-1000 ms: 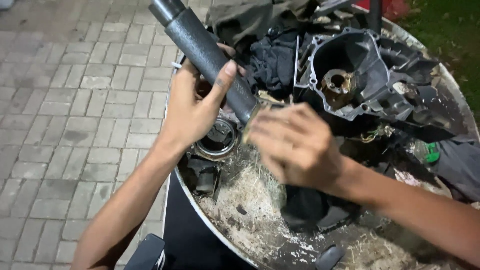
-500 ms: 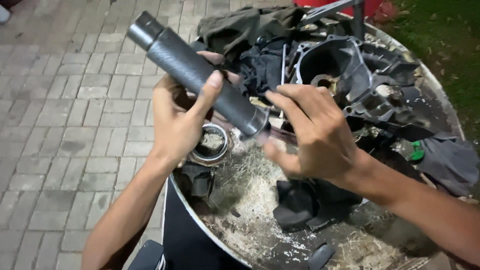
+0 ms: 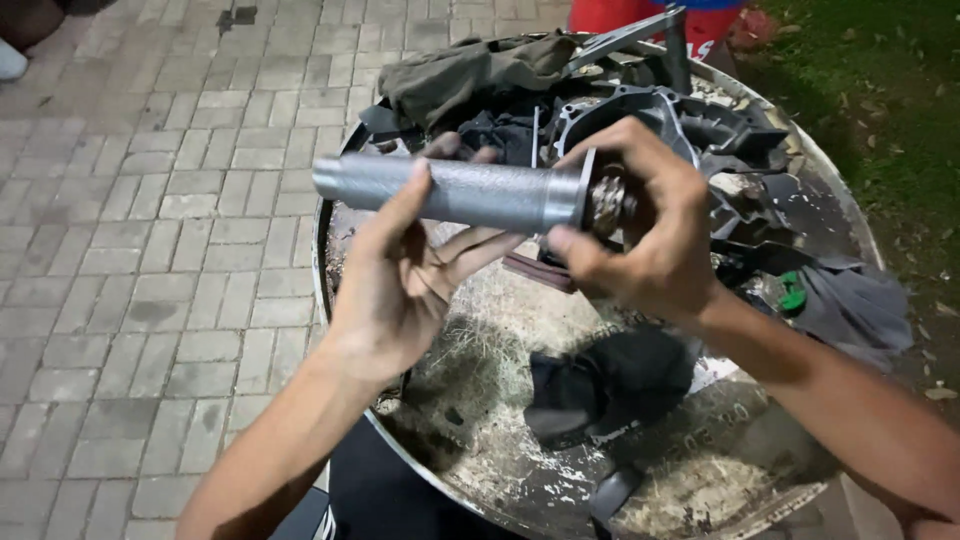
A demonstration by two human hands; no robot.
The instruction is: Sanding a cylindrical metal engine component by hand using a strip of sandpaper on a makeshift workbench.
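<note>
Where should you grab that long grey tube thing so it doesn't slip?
Probably around the middle of the grey tube, coming from below and behind, as the left hand does, thumb across the front. It lies level and its long straight body looks textured, which helps a grip. The right hand cups the flanged end with the small gear-like part, so that end is taken.

A round metal drum top [image 3: 640, 470] — worn, stained and strewn with dry fibres — is seen over grey paving bricks [image 3: 150, 250]. A dark metal engine casing [image 3: 690, 130] is set at its far side, with an olive cloth [image 3: 470, 70] heaped beside it. A black rag [image 3: 610, 385] is laid near the middle — a grey rag [image 3: 850, 305] and a small green piece [image 3: 793, 297] at the right rim. Grass [image 3: 880, 90] is seen beyond.
</note>
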